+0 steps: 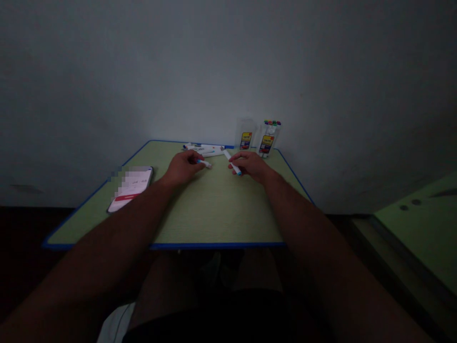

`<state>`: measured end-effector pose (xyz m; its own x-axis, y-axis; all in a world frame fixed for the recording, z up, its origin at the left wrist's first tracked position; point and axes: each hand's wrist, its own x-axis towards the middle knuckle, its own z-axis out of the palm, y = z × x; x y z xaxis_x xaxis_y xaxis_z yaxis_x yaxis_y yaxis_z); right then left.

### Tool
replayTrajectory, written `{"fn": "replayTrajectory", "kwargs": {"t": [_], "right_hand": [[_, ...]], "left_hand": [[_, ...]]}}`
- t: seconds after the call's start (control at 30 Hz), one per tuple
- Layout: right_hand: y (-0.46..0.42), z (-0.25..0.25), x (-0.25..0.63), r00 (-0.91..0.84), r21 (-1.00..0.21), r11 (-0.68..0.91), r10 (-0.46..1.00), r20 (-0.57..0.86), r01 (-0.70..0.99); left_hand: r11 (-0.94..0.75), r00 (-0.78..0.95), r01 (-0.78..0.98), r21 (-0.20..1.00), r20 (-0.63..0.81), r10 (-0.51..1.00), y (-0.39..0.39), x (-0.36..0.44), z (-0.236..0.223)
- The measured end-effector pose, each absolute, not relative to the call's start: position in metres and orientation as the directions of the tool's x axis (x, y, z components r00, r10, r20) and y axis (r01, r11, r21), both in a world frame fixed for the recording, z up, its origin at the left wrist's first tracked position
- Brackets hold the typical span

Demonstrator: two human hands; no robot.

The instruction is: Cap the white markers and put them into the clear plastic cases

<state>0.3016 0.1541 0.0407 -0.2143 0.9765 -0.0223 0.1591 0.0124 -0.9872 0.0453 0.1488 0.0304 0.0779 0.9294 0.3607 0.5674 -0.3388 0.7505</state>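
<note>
My right hand (250, 164) grips a white marker (227, 155) with a light-blue end, slanting down towards me just above the table. In the fingertips of my left hand (183, 166) is a white marker cap (206, 164) with a light-blue band; my fingers hide part of it. The two hands are apart, both over the far half of the table. Several white markers (210, 154) lie in a loose pile behind my left hand, close to the wall.
A clear plastic case (245, 136) with a yellow and dark label stands behind my right hand. Beside it a second case (267, 140) holds markers with coloured ends. A phone (132, 188) lies at the left of the green table (217, 214), which has a blue edge. The wall rises behind.
</note>
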Motion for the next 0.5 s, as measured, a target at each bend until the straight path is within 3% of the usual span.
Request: {"fn": "replayTrajectory", "kwargs": {"t": [0.5], "right_hand": [[0.1522,0.0405,0.3008,-0.208,-0.98,0.055,0.978,0.015,0.189]], "left_hand": [[-0.348,0.083,0.54,0.766,0.364,0.928,0.1511,0.0452,0.027]]}}
